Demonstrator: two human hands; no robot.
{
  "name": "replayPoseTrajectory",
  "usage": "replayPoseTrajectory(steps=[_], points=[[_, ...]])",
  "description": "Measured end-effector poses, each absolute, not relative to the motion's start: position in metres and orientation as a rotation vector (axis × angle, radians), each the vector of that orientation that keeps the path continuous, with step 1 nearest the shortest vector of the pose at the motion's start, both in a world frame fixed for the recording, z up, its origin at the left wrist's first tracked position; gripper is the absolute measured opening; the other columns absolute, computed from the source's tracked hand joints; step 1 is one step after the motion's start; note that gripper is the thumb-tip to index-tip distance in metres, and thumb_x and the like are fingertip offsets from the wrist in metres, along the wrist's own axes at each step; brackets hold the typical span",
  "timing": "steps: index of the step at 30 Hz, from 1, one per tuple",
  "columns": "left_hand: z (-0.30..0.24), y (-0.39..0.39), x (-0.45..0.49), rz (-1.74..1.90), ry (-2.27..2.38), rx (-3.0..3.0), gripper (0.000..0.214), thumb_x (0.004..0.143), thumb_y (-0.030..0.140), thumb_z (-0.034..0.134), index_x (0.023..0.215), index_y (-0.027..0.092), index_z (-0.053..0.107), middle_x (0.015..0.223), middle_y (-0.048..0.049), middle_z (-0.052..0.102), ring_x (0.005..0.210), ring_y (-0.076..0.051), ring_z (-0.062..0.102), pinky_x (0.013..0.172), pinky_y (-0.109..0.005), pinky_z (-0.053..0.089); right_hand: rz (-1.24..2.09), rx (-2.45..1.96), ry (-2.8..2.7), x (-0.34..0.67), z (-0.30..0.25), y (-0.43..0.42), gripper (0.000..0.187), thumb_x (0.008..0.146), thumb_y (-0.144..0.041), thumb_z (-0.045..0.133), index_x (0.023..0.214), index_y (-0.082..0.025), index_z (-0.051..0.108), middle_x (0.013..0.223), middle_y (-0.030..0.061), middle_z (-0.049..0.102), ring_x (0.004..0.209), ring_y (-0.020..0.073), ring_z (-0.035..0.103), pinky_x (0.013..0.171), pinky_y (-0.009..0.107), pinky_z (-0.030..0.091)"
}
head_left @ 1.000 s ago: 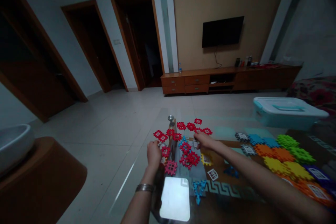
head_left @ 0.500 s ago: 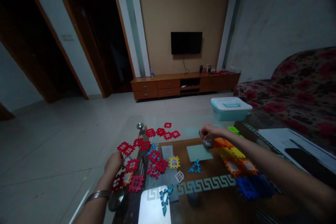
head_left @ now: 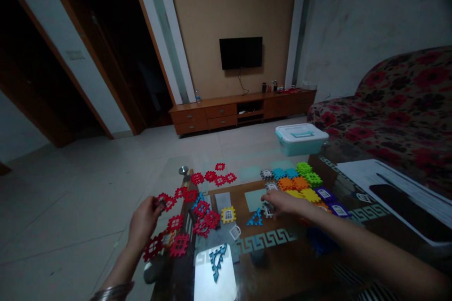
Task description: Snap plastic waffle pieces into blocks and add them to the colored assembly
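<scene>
Right hand [head_left: 280,201] low over the glass-topped table [head_left: 282,268], fingers curled down, and there's the grey window tile [head_left: 268,211] right at the fingertips! It shows below the thumb, partly covered by the fingers; whether they're clamped on it or merely touching, I can't tell. The tile is near square, so no clear long axis; its printed white window stands roughly upright in view, its exact tilt hidden by the hand.

Just left of it, tight company: a blue triangular frame [head_left: 254,217], one corner up towards the fingertips. Behind, two more grey tiles in a short file, the nearer [head_left: 271,187] just past the knuckles, the farther [head_left: 266,175] beyond it. Right side, crowded: orange tiles [head_left: 292,183] and yellow tiles [head_left: 303,195] close by the hand and forearm. The roomier ground is to the left, bare wood-toned surface running across to the yellow window tile [head_left: 229,215].

Over to the left hand [head_left: 144,218], out at the table's left side, pale floor [head_left: 81,207] beyond it! Thumb and fingers meet in a pinch on a small greyish piece [head_left: 161,205], mostly hidden, its direction unreadable, with red window tiles [head_left: 170,201] right beside the fingertips.
</scene>
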State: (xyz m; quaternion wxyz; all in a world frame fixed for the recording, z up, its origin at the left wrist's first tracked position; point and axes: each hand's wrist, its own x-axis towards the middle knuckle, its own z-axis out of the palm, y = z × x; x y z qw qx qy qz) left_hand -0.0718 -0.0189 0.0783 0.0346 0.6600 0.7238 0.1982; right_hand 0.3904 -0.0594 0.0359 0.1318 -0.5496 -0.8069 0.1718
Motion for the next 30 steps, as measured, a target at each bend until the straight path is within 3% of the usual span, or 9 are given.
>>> replayPoseTrajectory(steps=[3,5,9,12,16,23,27,30], points=[[0.090,-0.054,-0.016,0.894,2.004,2.044,0.006,0.081,0.027,0.049,0.082,0.022,0.051,0.084,-0.0037,0.061,0.079,-0.021,0.058,0.071,-0.028,0.043,0.416,-1.646,-2.514,0.385,0.029,-0.067,0.033,0.063,-0.008,0.073,0.094,-0.018,0.067,0.099,0.0127,0.066,0.088,0.0258,0.062,0.076,0.032,0.047],[0.087,-0.082,0.033,0.865,1.773,2.107,0.002,0.080,0.024,0.049,0.079,0.023,0.051,0.083,-0.0036,0.060,0.079,-0.020,0.057,0.072,-0.028,0.044,0.317,-1.678,-2.643,0.381,0.025,-0.069,0.033,0.070,-0.012,0.069,0.102,-0.014,0.064,0.102,0.0168,0.064,0.090,0.0283,0.062,0.076,0.034,0.047],[0.058,-0.131,0.124,0.702,1.434,2.205,0.019,0.076,0.006,0.041,0.078,0.021,0.053,0.089,-0.0051,0.058,0.085,-0.018,0.055,0.075,-0.027,0.043,0.170,-1.632,-2.822,0.374,0.021,-0.072,0.039,0.070,-0.017,0.068,0.108,-0.011,0.060,0.106,0.0195,0.061,0.096,0.0303,0.060,0.080,0.037,0.047],[0.036,-0.149,0.158,0.660,1.314,2.190,0.024,0.078,0.005,0.039,0.082,0.020,0.057,0.094,-0.0055,0.058,0.089,-0.017,0.054,0.078,-0.027,0.043,0.139,-1.614,-2.857,0.378,0.024,-0.070,0.039,0.070,-0.016,0.068,0.108,-0.010,0.060,0.106,0.0196,0.061,0.096,0.0302,0.060,0.081,0.036,0.047],[0.017,-0.156,0.157,0.714,1.300,2.145,0.023,0.080,0.006,0.040,0.081,0.020,0.059,0.098,-0.0065,0.057,0.094,-0.019,0.052,0.083,-0.029,0.043,0.115,-1.666,-2.753,0.397,0.040,-0.049,0.043,0.066,-0.015,0.069,0.108,-0.011,0.060,0.110,0.0178,0.062,0.098,0.0283,0.058,0.083,0.034,0.045],[0.007,-0.150,0.126,0.565,1.480,1.950,0.048,0.057,-0.005,0.040,0.094,0.018,0.059,0.108,-0.0064,0.055,0.105,-0.017,0.054,0.092,-0.025,0.042,0.103,-1.770,-2.646,0.426,0.039,-0.004,0.044,0.067,-0.004,0.064,0.110,-0.010,0.059,0.111,0.0190,0.063,0.095,0.0272,0.059,0.080,0.032,0.044],[0.019,-0.151,0.122,0.499,1.529,1.928,0.046,0.067,-0.003,0.041,0.105,0.016,0.058,0.111,-0.0084,0.054,0.108,-0.018,0.054,0.096,-0.027,0.040,0.144,-1.801,-2.606,0.428,0.033,-0.002,0.039,0.071,-0.006,0.062,0.110,-0.011,0.060,0.109,0.0191,0.063,0.091,0.0270,0.060,0.077,0.033,0.045],[0.025,-0.158,0.126,0.387,1.526,1.947,0.047,0.068,0.005,0.057,0.114,0.016,0.056,0.117,-0.0083,0.053,0.114,-0.021,0.050,0.099,-0.029,0.039,0.161,-1.779,-2.586,0.421,0.035,-0.010,0.031,0.075,-0.006,0.057,0.106,-0.010,0.062,0.111,0.0207,0.062,0.093,0.0282,0.059,0.080,0.037,0.046]])
